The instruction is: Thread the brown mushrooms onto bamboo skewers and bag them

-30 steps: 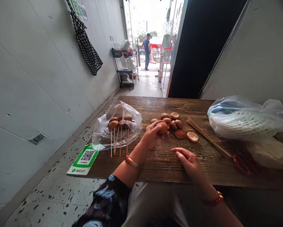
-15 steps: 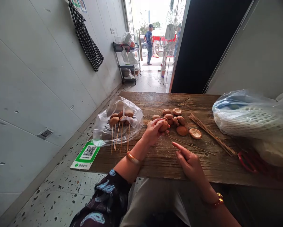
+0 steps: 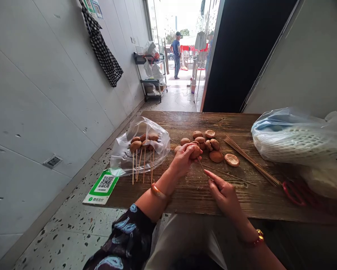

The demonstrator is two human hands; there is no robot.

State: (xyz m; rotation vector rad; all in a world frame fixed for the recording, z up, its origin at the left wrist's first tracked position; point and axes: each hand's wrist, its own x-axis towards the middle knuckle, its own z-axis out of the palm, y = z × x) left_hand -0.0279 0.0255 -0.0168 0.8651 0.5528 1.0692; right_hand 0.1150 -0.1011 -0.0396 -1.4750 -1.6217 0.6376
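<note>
Left hand (image 3: 184, 159) grips brown mushroom cap (image 3: 195, 151), right hand (image 3: 223, 192) pinches thin skewer (image 3: 201, 166); off-axis push could split cap or prick left fingers.

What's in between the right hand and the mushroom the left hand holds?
A thin stick. In the head view, it slants from the right hand toward the mushroom in the left hand.

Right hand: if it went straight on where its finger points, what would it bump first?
Probably the left hand, holding a mushroom, though depth is hard to judge. The right hand touches the thin stick between them.
</note>
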